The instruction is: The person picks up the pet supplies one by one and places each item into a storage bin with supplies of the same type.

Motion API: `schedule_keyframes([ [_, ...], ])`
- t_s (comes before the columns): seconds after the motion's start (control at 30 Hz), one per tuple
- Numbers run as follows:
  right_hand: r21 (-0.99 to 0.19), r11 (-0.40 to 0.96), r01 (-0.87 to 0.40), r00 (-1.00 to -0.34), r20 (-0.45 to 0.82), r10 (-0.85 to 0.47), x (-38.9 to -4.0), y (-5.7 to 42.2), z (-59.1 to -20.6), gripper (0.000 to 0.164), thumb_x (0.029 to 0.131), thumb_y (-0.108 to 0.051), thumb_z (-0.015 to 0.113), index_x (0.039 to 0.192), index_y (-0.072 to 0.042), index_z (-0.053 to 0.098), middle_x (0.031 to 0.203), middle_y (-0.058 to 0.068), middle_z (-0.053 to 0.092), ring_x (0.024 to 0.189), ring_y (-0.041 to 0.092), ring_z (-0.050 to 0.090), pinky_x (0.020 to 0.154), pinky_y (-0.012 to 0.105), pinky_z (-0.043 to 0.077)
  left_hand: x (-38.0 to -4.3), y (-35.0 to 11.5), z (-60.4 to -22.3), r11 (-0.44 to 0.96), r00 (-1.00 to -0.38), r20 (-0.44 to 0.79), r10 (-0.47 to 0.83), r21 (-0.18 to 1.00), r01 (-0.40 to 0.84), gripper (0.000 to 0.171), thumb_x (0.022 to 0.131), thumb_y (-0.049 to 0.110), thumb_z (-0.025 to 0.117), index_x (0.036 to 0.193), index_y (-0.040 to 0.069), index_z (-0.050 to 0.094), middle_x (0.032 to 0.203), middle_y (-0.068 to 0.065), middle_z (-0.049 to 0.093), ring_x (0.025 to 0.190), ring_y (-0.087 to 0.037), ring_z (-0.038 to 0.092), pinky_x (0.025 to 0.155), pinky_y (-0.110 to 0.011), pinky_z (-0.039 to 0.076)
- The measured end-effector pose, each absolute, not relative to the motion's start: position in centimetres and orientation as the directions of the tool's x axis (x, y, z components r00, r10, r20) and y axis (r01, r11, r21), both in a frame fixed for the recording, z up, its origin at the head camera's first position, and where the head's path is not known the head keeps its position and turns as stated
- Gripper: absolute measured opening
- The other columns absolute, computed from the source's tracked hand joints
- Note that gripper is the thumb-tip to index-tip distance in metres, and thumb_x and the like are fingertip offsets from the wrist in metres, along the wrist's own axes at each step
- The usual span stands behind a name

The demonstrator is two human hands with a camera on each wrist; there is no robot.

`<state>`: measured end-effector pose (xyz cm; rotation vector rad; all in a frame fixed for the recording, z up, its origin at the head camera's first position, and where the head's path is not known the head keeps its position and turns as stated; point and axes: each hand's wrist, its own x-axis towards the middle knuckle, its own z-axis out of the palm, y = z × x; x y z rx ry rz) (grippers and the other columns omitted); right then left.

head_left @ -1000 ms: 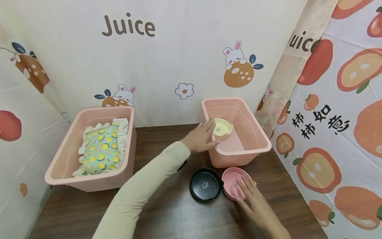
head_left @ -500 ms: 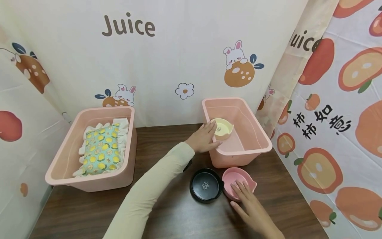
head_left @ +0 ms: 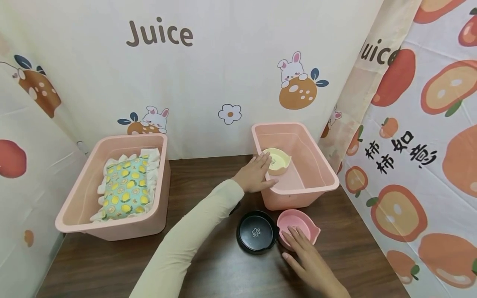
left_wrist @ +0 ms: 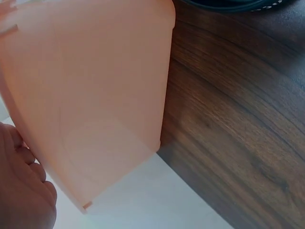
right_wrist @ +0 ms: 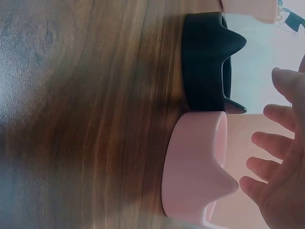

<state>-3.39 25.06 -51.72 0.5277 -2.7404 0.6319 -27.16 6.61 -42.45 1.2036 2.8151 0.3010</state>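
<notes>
In the head view my left hand point(head_left: 255, 173) lies over the left rim of a pink plastic bin point(head_left: 287, 192), fingers stretched out beside a pale yellow cat-ear bowl point(head_left: 280, 160) inside it. The left wrist view shows the bin's outer wall point(left_wrist: 100, 90) with my fingers point(left_wrist: 35, 167) along its edge. My right hand point(head_left: 312, 263) hovers palm down over a pink cat-ear bowl point(head_left: 292, 219), fingers spread. From the right wrist, a gap shows between my fingertips point(right_wrist: 248, 185) and the pink bowl's ear. A black bowl point(head_left: 257, 225) with a paw print stands against the pink one.
Another pink bin point(head_left: 161, 198) stands at the left, holding a lemon-print cushion point(head_left: 126, 186) with a white ruffle. Both bins are on a dark wooden table point(head_left: 220, 269). Printed cloth point(head_left: 208, 74) hangs behind and on both sides.
My right hand has shifted slightly left over the pink bowl, uncovering its right ear. My left hand has slid a little to the right along the bin's rim. The bowls stay put.
</notes>
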Motion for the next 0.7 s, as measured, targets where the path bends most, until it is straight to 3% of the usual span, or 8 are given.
schedule_keyframes([
  [0.7,-0.338,0.799,-0.498,-0.857,0.332,-0.394,-4.7,24.2,-52.2,0.062,0.085,-0.029,0.072,0.14,-0.014,0.05,0.143,0.017,0.047,0.128,0.043,0.045,0.115,0.014,0.003,-27.6,6.3,-42.8,0.694,-0.713,0.015,0.701,0.219,0.686,0.085,0.094,0.062,0.035,0.154,0.006,0.01,0.161,-0.009,0.008,0.149,-0.02,0.004,0.119,-0.033,0.007],
])
